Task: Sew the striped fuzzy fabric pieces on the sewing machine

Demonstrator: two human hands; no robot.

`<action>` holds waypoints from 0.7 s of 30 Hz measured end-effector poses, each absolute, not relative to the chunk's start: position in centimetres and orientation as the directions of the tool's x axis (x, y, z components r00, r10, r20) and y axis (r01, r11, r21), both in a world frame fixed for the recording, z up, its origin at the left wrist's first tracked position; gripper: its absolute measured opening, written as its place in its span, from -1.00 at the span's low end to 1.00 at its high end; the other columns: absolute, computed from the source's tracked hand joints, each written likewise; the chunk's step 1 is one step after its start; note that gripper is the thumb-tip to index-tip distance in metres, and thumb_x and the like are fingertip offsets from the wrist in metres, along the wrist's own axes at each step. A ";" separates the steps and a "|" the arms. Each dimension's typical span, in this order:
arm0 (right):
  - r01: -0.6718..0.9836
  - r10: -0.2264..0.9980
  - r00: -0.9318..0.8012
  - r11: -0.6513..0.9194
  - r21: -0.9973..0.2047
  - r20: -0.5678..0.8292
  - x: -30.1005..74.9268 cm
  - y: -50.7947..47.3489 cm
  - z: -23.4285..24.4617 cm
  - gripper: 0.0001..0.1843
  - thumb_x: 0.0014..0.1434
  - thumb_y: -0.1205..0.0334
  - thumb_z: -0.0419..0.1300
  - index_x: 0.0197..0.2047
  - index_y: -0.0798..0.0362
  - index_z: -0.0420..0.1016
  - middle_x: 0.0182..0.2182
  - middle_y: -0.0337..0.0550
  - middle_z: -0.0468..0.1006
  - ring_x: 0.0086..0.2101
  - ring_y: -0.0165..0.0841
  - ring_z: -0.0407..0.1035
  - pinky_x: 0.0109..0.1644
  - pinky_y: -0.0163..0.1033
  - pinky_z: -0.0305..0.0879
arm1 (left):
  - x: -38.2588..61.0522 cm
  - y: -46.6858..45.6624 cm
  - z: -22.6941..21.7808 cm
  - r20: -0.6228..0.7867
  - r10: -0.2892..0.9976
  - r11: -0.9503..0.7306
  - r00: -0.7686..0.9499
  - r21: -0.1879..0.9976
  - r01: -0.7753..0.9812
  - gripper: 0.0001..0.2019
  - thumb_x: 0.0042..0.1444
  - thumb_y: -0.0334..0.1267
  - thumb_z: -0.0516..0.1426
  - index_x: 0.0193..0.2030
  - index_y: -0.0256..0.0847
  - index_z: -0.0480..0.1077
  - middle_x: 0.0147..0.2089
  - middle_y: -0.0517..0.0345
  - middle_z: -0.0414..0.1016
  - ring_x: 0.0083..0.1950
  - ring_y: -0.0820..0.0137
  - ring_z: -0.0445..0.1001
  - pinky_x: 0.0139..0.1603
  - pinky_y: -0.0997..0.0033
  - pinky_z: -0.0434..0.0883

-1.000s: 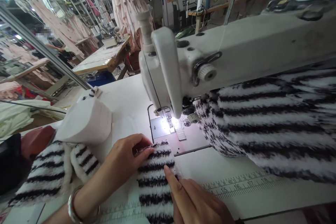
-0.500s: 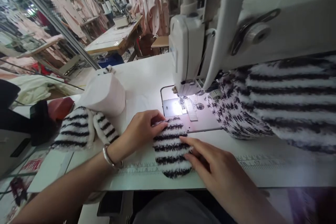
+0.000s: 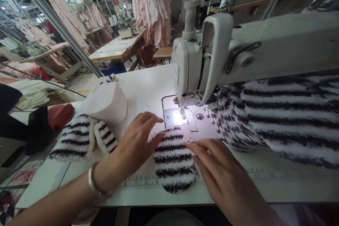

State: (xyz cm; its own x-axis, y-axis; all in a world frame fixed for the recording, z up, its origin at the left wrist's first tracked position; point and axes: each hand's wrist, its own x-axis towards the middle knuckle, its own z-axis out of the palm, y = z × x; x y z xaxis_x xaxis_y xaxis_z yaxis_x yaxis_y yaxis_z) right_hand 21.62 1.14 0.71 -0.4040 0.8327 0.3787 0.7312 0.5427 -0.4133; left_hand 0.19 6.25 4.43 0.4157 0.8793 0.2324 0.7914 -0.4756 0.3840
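Striped piece (image 3: 173,164), ruler (image 3: 140,184) numerals 8 and 9

Beyond my left hand (image 3: 141,134), open tabletop (image 3: 145,83) separates white block (image 3: 107,102) from sewing machine (image 3: 185,67); bulky fabric (image 3: 288,120) apparently blocks passage beneath its arm (image 3: 286,46).

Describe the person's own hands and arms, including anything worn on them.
The left hand is ungloved, with a smooth, rounded, silver-coloured bangle around its wrist. The right hand is also ungloved, with no bangle visible. No sleeve shows on either visible forearm.
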 end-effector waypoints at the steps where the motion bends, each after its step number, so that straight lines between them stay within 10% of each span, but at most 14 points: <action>1: 0.738 0.797 -0.436 0.583 -0.342 0.419 21.7 1.3 0.4 -0.53 0.25 0.51 -0.09 0.18 0.11 0.31 0.03 -0.03 0.45 0.06 -0.25 0.30 0.03 -0.14 0.37 | 0.4 5.6 4.5 0.263 0.854 -0.519 0.449 0.366 0.772 -0.76 0.24 -0.32 0.09 0.04 -0.25 0.35 0.01 -0.03 0.42 0.00 0.29 0.41 0.00 0.27 0.42; 9: 0.747 0.674 -0.561 0.662 -0.058 0.480 21.3 2.3 -1.9 -0.53 0.27 0.49 -0.13 0.20 0.24 0.29 0.18 -0.03 0.35 0.21 -0.13 0.12 0.14 -0.05 0.17 | 1.8 3.4 0.7 0.398 0.625 -0.757 0.672 0.099 0.646 -0.59 0.22 -0.49 0.00 0.21 -0.53 0.18 0.23 -0.29 0.28 0.31 0.13 0.20 0.24 0.11 0.36; 21: 0.851 0.719 -0.436 0.525 -0.012 0.541 20.5 5.9 -0.3 -0.47 0.19 0.60 -0.21 0.06 0.28 0.45 0.03 -0.02 0.51 0.02 -0.23 0.32 0.04 -0.06 0.19 | 2.5 7.6 -0.3 0.315 0.663 -0.743 0.679 0.164 0.649 -0.52 0.20 -0.56 -0.08 0.28 -0.47 0.08 0.31 -0.25 0.17 0.38 0.17 0.08 0.34 0.07 0.24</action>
State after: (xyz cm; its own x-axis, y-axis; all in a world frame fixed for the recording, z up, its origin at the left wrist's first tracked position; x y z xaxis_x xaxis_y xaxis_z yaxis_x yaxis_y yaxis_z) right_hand 20.50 5.90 -0.34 -0.4362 0.7191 0.5409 0.8510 0.5250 -0.0116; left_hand 2.51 7.58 -0.26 0.6790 0.6633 0.3147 0.6495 -0.7426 0.1636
